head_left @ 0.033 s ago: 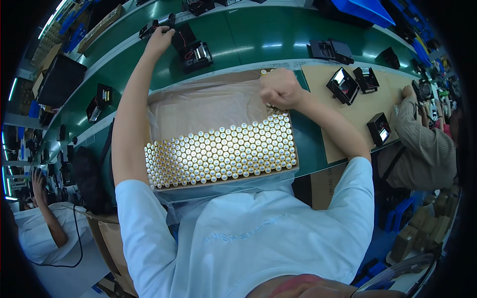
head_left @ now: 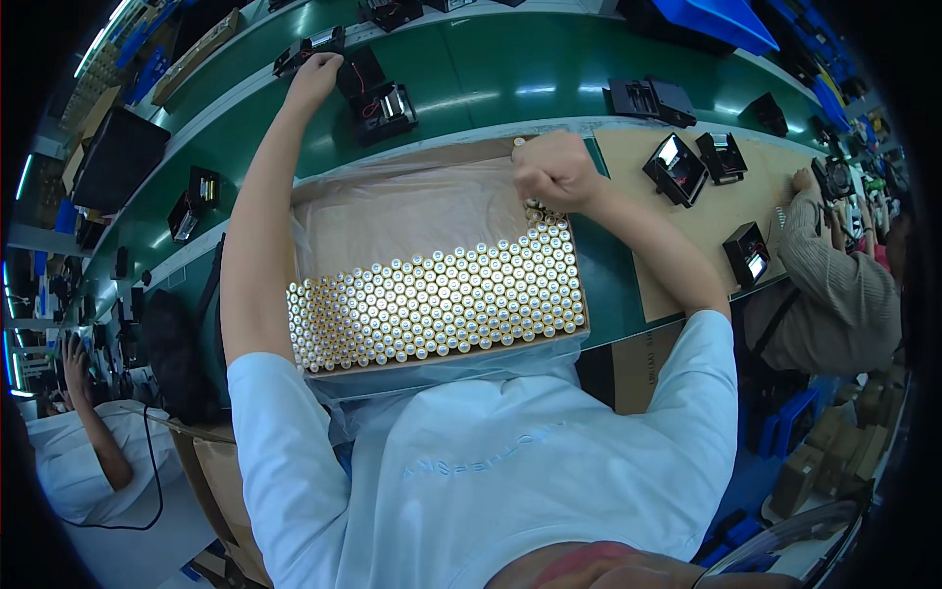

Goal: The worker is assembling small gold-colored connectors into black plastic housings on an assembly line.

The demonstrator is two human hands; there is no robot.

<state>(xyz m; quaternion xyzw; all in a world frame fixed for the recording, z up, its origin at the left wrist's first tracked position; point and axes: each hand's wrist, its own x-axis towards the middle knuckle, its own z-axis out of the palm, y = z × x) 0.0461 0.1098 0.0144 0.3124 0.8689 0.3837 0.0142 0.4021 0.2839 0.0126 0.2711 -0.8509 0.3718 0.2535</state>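
Observation:
My left hand reaches to the far left of the green bench, its fingers closed at the near edge of a black battery case. Beside it lies an open black case with red wires and shiny cells inside. In front of me a cardboard box, lined with clear plastic, holds rows of upright cylindrical batteries. My right hand is closed above the box's far right corner, next to a few batteries. Its fingers hide whatever is in them.
More black cases lie on a brown board to the right. Another open case sits at the left. A blue bin stands at the far right. A person in a knitted top works at the right, another at the left.
My right hand has shifted very slightly up over the box corner. The left hand stays at the black case.

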